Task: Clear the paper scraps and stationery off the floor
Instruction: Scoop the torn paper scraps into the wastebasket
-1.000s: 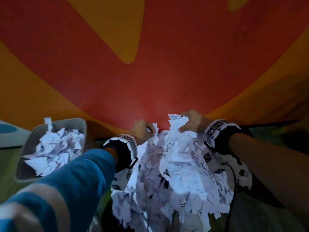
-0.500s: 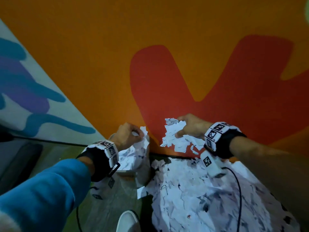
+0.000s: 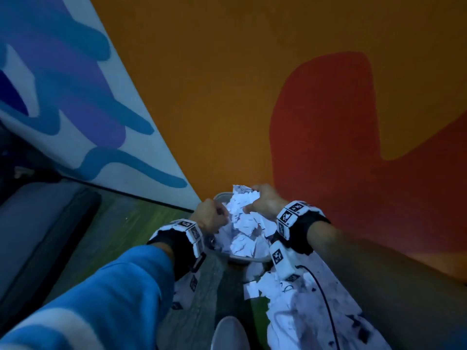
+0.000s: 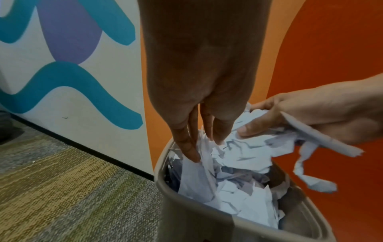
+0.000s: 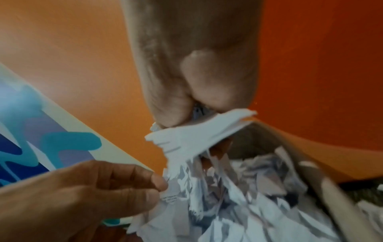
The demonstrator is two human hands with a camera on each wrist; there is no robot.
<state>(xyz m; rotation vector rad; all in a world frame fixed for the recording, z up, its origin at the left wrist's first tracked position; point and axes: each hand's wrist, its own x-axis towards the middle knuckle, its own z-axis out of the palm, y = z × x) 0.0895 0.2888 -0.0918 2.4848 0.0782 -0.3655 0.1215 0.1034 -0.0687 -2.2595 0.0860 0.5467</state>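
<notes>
A grey bin stands on the floor against the wall, heaped with white paper scraps. Both hands hover over its mouth. My right hand grips a wad of torn scraps, with strips dangling toward the bin. Close beside it, my left hand points its fingers down into the bin. In the right wrist view its thumb and fingers pinch scraps at the top of the heap. A large pile of scraps lies on the floor to the bin's right.
The orange and red wall rises right behind the bin, with a white, blue and purple panel to the left. Green-grey carpet stretches left toward a dark low object. My shoe is just below the bin.
Both hands lifted handfuls of scraps from the floor pile and carried them left. They now sit over the bin, which has come under them in view.
</notes>
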